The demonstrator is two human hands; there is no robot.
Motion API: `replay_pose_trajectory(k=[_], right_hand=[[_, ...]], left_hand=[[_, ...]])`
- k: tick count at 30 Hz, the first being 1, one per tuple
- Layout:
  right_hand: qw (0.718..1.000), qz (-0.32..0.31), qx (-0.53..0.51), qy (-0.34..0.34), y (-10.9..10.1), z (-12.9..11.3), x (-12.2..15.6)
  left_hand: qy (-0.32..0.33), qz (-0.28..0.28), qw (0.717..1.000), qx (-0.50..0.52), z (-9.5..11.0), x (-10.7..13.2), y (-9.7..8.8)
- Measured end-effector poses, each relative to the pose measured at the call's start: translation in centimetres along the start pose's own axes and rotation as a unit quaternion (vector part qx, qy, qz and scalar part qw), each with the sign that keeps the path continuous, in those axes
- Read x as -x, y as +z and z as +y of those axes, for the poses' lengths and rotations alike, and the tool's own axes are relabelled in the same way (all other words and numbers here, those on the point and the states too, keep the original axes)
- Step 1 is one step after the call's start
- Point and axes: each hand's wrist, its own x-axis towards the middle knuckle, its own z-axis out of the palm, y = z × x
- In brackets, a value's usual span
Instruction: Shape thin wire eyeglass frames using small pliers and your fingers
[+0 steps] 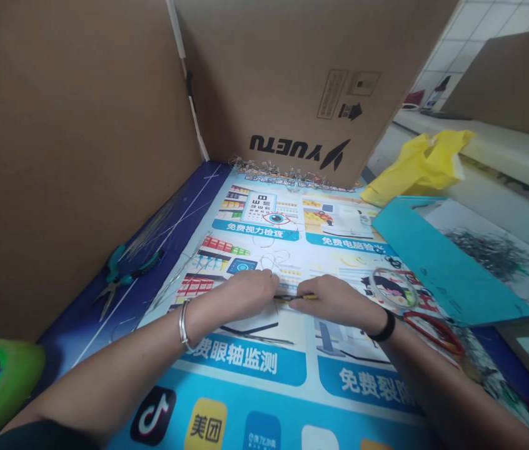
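Observation:
My left hand (pixel 252 292) is closed, its fingers pinched at the left end of a thin dark rod (pixel 286 298). My right hand (pixel 330 299) closes round the other end, where a short yellow part shows at the fingers. The rod's exact kind is too small to tell. Both hands are low over a printed poster sheet (pixel 311 369). Thin wire loops (pixel 274 257) lie just beyond my left hand, and more straight wires (pixel 180 275) lie to its left. Teal-handled pliers (pixel 128 272) rest open further left.
Cardboard panels (pixel 264 75) wall the left and back. On the right are a clear ring-shaped coil (pixel 393 289), a red-handled tool (pixel 436 334), a turquoise box (pixel 433 269) with dark wire scraps, and a yellow bag (pixel 417 165). A green roll (pixel 15 381) sits front left.

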Motion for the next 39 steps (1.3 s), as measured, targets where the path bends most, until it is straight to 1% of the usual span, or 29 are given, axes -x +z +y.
replay_pose_trajectory(k=[3,5,7,9,10,11,12,13,14,15,18,21,23,25,27,28,29,30,32,33,34,35,36,39], right_hand=[[0.998,-0.025,-0.047,-0.042,-0.2,1.0,-0.2],[0.991,-0.036,-0.103,-0.072,-0.2,2.0,-0.4],[0.979,-0.05,-0.176,-0.087,-0.1,2.8,-0.6],[0.96,-0.053,-0.261,-0.084,0.2,3.2,-0.9],[0.949,-0.037,-0.305,-0.075,0.5,3.2,-1.0],[0.937,-0.007,-0.343,-0.063,0.7,3.0,-1.2],[0.925,0.04,-0.375,-0.049,1.0,2.7,-1.3],[0.913,0.088,-0.397,-0.039,1.3,2.4,-1.4],[0.904,0.121,-0.409,-0.038,1.6,2.0,-1.5],[0.899,0.138,-0.414,-0.044,1.9,1.6,-1.6],[0.897,0.141,-0.414,-0.062,2.5,0.8,-1.7],[0.894,0.15,-0.42,-0.05,2.9,0.4,-1.7],[0.883,0.154,-0.44,-0.041,3.2,0.3,-1.7],[0.867,0.16,-0.47,-0.035,3.5,0.2,-1.8],[0.853,0.178,-0.489,-0.029,3.9,0.1,-1.9],[0.848,0.191,-0.494,-0.026,4.1,0.1,-2.0],[0.843,0.206,-0.496,-0.022,4.4,0.1,-2.0],[0.839,0.221,-0.497,-0.016,4.6,0.1,-2.1],[0.831,0.248,-0.498,-0.006,4.8,0.0,-2.2],[0.828,0.259,-0.497,-0.004,4.9,-0.1,-2.2],[0.826,0.266,-0.497,-0.004,5.0,-0.1,-2.3],[0.825,0.269,-0.498,-0.008,5.1,-0.2,-2.3],[0.823,0.268,-0.501,-0.012,5.1,-0.3,-2.3],[0.819,0.26,-0.511,-0.018,5.2,-0.4,-2.4]], left_hand=[[-0.002,0.001,1.0,-0.004,-0.1,-0.1,-0.1],[-0.012,0.004,1.0,-0.009,-0.3,-0.2,-0.2],[-0.032,0.013,0.999,-0.016,-0.4,-0.3,-0.4],[-0.049,0.028,0.998,-0.019,-0.4,-0.4,-0.6],[-0.057,0.036,0.998,-0.017,-0.4,-0.5,-0.7],[-0.062,0.043,0.997,-0.013,-0.4,-0.5,-0.8],[-0.066,0.05,0.997,-0.006,-0.4,-0.6,-0.8],[-0.068,0.055,0.996,0.002,-0.3,-0.7,-0.9],[-0.07,0.059,0.996,0.01,-0.2,-0.7,-0.9],[-0.074,0.065,0.995,0.019,-0.1,-0.8,-0.8],[-0.081,0.086,0.992,0.048,0.3,-1.0,-0.7],[-0.093,0.103,0.987,0.077,0.6,-1.1,-0.5],[-0.114,0.112,0.981,0.11,0.6,-1.2,-0.5],[-0.134,0.132,0.967,0.17,0.5,-1.3,-0.5],[-0.135,0.163,0.942,0.261,0.5,-1.4,-0.6],[-0.13,0.176,0.923,0.318,0.5,-1.5,-0.6],[-0.127,0.185,0.897,0.381,0.5,-1.6,-0.5],[-0.129,0.185,0.865,0.448,0.6,-1.7,-0.4],[-0.146,0.172,0.792,0.567,0.8,-1.9,0.0],[-0.157,0.164,0.758,0.611,0.9,-2.0,0.2],[-0.166,0.162,0.731,0.641,0.9,-2.0,0.4],[-0.173,0.164,0.712,0.66,1.0,-2.1,0.6],[-0.177,0.168,0.7,0.671,1.0,-2.1,0.7],[-0.169,0.178,0.682,0.689,1.1,-2.1,0.8]])
